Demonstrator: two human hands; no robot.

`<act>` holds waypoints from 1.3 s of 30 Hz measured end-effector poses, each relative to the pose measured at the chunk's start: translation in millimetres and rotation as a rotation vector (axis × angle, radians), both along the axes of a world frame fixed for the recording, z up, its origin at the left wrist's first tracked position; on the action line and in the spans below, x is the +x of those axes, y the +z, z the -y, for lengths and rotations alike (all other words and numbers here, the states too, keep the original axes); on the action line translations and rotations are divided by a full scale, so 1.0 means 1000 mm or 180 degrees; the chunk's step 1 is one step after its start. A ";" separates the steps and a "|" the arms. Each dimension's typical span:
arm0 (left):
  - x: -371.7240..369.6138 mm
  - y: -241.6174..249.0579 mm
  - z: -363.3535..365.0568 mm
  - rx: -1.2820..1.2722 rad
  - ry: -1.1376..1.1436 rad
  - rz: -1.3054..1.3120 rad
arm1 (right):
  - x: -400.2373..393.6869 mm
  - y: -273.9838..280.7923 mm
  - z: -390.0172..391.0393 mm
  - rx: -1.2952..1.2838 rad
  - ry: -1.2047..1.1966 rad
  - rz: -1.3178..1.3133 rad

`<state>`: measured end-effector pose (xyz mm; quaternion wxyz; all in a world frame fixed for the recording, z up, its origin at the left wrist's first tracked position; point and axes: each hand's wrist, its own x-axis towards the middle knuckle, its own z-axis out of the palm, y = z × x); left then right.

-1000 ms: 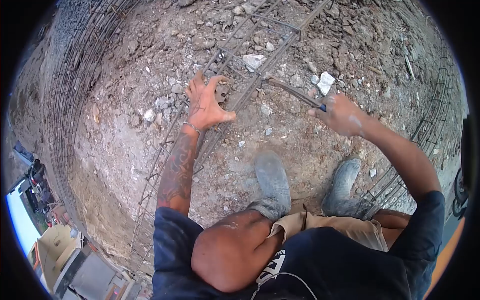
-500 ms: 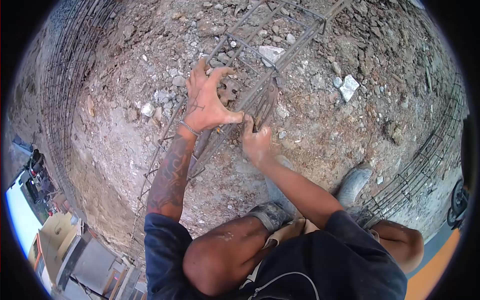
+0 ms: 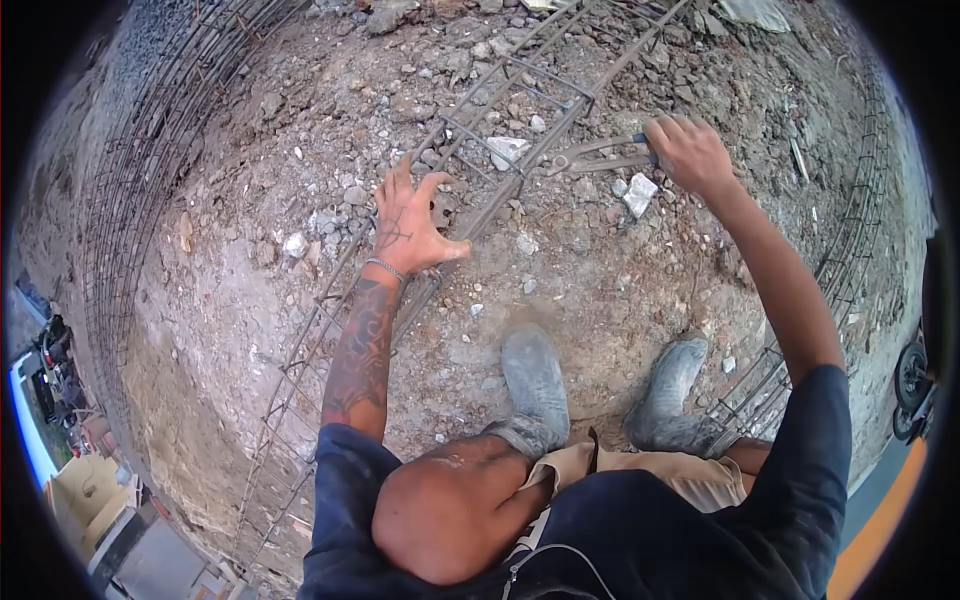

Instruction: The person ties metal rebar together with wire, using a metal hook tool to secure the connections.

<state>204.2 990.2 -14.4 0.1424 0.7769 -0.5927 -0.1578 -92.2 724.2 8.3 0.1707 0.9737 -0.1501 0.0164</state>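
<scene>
A long rebar cage (image 3: pixel 520 110) lies across the rubble-strewn ground, running from the lower left to the top right. My left hand (image 3: pixel 408 222) presses down on its bars with fingers spread. My right hand (image 3: pixel 688 150) is stretched out to the right of the cage and grips the handles of rusty pincers (image 3: pixel 590 157), whose jaws meet a cage bar. Whether the jaws hold wire is too small to tell.
My two dusty boots (image 3: pixel 535 375) stand on the dirt just below the cage. Curved rebar mesh (image 3: pixel 130 190) rises at the left and more mesh (image 3: pixel 860 230) at the right. Loose stones, among them a white chunk (image 3: pixel 638 193), litter the ground.
My right hand, close beside my left on the cage half a second ago, has swung up and out to the right with the pincers. My left hand stays on the bars.
</scene>
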 end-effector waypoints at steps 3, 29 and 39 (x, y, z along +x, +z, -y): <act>-0.002 0.007 0.001 -0.0247 -0.0070 0.0172 | 0.035 0.001 0.023 -0.0077 -0.0322 -0.0469; -0.056 -0.008 0.056 -0.1106 0.0486 -0.1697 | 0.101 -0.062 -0.118 0.5568 -0.2936 0.2496; -0.034 -0.024 0.065 0.0529 0.2230 -0.4598 | 0.130 -0.066 -0.121 0.7868 -0.3077 0.3437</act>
